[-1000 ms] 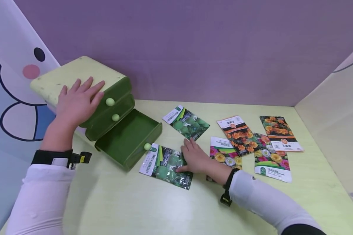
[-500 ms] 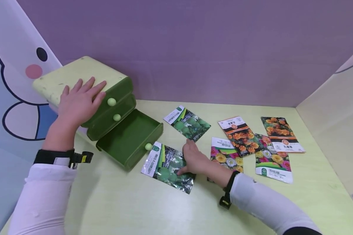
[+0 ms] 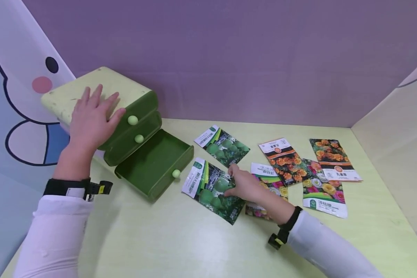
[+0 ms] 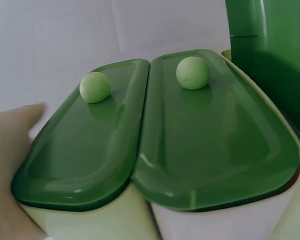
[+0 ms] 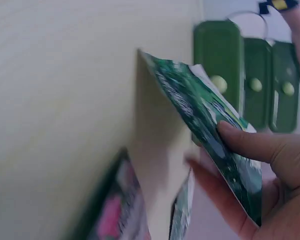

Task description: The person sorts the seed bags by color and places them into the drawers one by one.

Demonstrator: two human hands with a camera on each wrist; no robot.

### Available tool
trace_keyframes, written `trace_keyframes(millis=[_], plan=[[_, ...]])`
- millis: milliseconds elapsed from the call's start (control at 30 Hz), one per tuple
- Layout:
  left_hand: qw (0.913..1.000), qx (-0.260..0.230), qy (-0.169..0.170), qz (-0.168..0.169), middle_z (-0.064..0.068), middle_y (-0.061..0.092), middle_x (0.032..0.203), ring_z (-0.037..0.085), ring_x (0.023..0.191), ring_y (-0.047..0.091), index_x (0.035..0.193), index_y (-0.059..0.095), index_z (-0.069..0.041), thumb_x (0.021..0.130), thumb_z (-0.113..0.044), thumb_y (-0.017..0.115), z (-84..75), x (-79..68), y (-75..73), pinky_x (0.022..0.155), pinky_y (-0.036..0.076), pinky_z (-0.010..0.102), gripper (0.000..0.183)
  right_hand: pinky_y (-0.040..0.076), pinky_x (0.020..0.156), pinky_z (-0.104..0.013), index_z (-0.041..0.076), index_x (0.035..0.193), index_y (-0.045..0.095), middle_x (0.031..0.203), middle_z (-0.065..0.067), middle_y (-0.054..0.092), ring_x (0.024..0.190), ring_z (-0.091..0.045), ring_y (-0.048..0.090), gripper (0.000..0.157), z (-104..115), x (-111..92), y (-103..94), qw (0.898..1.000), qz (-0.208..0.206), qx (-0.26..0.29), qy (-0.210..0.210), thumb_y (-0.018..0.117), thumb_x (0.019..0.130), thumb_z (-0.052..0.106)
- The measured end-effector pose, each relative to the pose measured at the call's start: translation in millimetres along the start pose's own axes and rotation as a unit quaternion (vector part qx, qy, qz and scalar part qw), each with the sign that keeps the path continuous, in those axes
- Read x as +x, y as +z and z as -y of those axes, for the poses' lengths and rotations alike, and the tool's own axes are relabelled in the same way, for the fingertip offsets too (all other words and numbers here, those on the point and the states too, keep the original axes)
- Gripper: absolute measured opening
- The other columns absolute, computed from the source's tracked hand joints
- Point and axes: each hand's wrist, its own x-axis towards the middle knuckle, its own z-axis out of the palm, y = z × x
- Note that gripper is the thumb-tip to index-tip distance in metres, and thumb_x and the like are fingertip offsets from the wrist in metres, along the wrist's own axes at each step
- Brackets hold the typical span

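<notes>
Right hand [image 3: 246, 185]: pinching a glossy green packet, thumb on the upper face and fingers beneath, as the right wrist view shows.
Held packet: a glossy green rectangular packet with pictures of round green fruit and a white header [image 3: 210, 189], right of the drawer and nearer than its twin; it tilts above the surface [image 3: 201, 247]. Whether an edge touches down cannot be told.
Twin packet: another green fruit packet with a white header [image 3: 224, 146], lying flat just beyond the held one.
Left hand [image 3: 92, 121]: fingers spread wide, resting on the cabinet top and holding nothing.
Cabinet: a green three-drawer cabinet with a cream top [image 3: 125, 83], at the far left.
Bottom drawer: a deep green tray-like drawer [image 3: 156, 162], pulled out toward the right, with a pale green ball knob [image 3: 176, 173] on its front.
Flower packets, left pair: an orange-flower packet with a white end [image 3: 283, 160] overlaps a multicoloured flower packet [image 3: 276, 189], which the right forearm partly hides.
Flower packets, right pair: a dark orange-flower packet [image 3: 333, 156] overlaps a pink-and-yellow flower packet [image 3: 323, 189].
Backdrop: a plain purple panel [image 3: 222, 58] along the far side.
</notes>
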Motion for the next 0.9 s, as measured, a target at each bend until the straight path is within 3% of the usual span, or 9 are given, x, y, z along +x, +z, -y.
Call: trace_keyframes(millis=[100, 167, 300, 400, 500, 600, 633, 733, 900], plan=[[0.991, -0.049, -0.034, -0.119, 0.015, 0.002, 0.156, 0.034, 0.138, -0.014, 0.146, 0.028, -0.016, 0.096, -0.045, 0.04, -2.2, -4.6, 5.8, 0.11, -0.006, 0.062, 0.059, 0.053, 0.084, -0.043, -0.002, 0.127, 0.046, 0.112, -0.022, 0.063, 0.096, -0.03, 0.06, 0.062, -7, -3, -9.5, 1.0, 0.0, 0.013, -0.006, 0.074, 0.076, 0.019], [0.9694, -0.08, -0.041, -0.229, 0.014, 0.007, 0.156, 0.034, 0.139, -0.01, 0.144, 0.032, -0.017, 0.094, -0.043, 0.044, -8.8, -10.6, 11.5, 0.11, -0.007, 0.059, 0.058, 0.044, 0.098, -0.049, -0.005, 0.132, 0.043, 0.131, -0.025, 0.052, 0.115, -0.035, 0.05, 0.065, -11, -6, -15.8, 1.0, -0.004, 0.02, -0.004, 0.071, 0.079, 0.018], [0.887, -0.167, 0.01, -0.43, 0.026, 0.027, 0.146, 0.035, 0.138, 0.008, 0.135, 0.043, -0.008, 0.09, -0.034, 0.053, -40.6, -28.2, 24.4, 0.113, 0.0, 0.05, 0.053, 0.034, 0.105, -0.054, -0.007, 0.137, 0.036, 0.14, -0.026, 0.04, 0.126, -0.04, 0.036, 0.067, -14, -11, -28.4, 0.997, -0.028, 0.069, 0.008, 0.067, 0.084, 0.02], [0.8306, -0.257, 0.074, -0.488, 0.034, 0.031, 0.139, 0.032, 0.136, 0.018, 0.129, 0.044, 0.003, 0.088, -0.036, 0.055, -71.6, -41.2, 34.6, 0.115, 0.009, 0.045, 0.058, 0.03, 0.106, -0.055, -0.005, 0.14, 0.031, 0.144, -0.026, 0.035, 0.13, -0.039, 0.031, 0.071, -10, -13, -37.7, 0.992, -0.06, 0.113, 0.013, 0.065, 0.085, 0.025], [0.8145, -0.361, 0.112, -0.44, 0.034, 0.023, 0.144, 0.03, 0.137, 0.019, 0.135, 0.034, 0.01, 0.089, -0.043, 0.053, -98.6, -57.4, 47.9, 0.115, 0.014, 0.044, 0.072, 0.028, 0.107, -0.055, -0.001, 0.14, 0.034, 0.145, -0.022, 0.036, 0.131, -0.038, 0.03, 0.07, -5, -17, -43.2, 0.984, -0.089, 0.152, 0.019, 0.063, 0.085, 0.032], [0.7983, -0.508, 0.11, -0.305, 0.021, 0.013, 0.152, 0.026, 0.138, 0.014, 0.144, 0.017, 0.005, 0.092, -0.036, 0.054, -122.3, -74.2, 61.3, 0.116, 0.011, 0.045, 0.076, 0.029, 0.106, -0.057, 0.007, 0.135, 0.043, 0.143, -0.017, 0.041, 0.13, -0.035, 0.032, 0.062, 0, -20, -44.9, 0.977, -0.115, 0.178, 0.019, 0.063, 0.084, 0.037], [0.7834, -0.559, 0.097, -0.253, 0.017, 0.011, 0.154, 0.024, 0.139, 0.014, 0.146, 0.011, -0.001, 0.092, -0.032, 0.054, -129.3, -79.4, 65.1, 0.115, 0.012, 0.046, 0.076, 0.03, 0.106, -0.057, 0.01, 0.132, 0.046, 0.141, -0.015, 0.044, 0.129, -0.033, 0.034, 0.059, 2, -21, -44.7, 0.975, -0.123, 0.185, 0.018, 0.064, 0.083, 0.038], [0.7185, -0.686, 0.033, -0.11, 0.01, 0.011, 0.155, 0.023, 0.137, 0.02, 0.149, 0.001, -0.013, 0.096, -0.02, 0.048, -146.7, -90.6, 71.8, 0.114, 0.016, 0.05, 0.071, 0.033, 0.104, -0.055, 0.013, 0.128, 0.049, 0.137, -0.013, 0.048, 0.126, -0.031, 0.039, 0.056, 7, -24, -42.8, 0.969, -0.135, 0.207, 0.012, 0.065, 0.081, 0.04], [0.5624, -0.822, -0.068, 0.055, 0.016, 0.013, 0.154, 0.031, 0.134, 0.027, 0.149, 0.002, -0.015, 0.101, -0.021, 0.035, -159.1, -95.1, 75.3, 0.107, 0.032, 0.045, 0.059, 0.028, 0.107, -0.055, 0.008, 0.137, 0.039, 0.144, -0.017, 0.038, 0.131, -0.033, 0.031, 0.067, 15, -25, -40.1, 0.963, -0.123, 0.239, -0.003, 0.064, 0.083, 0.04]])
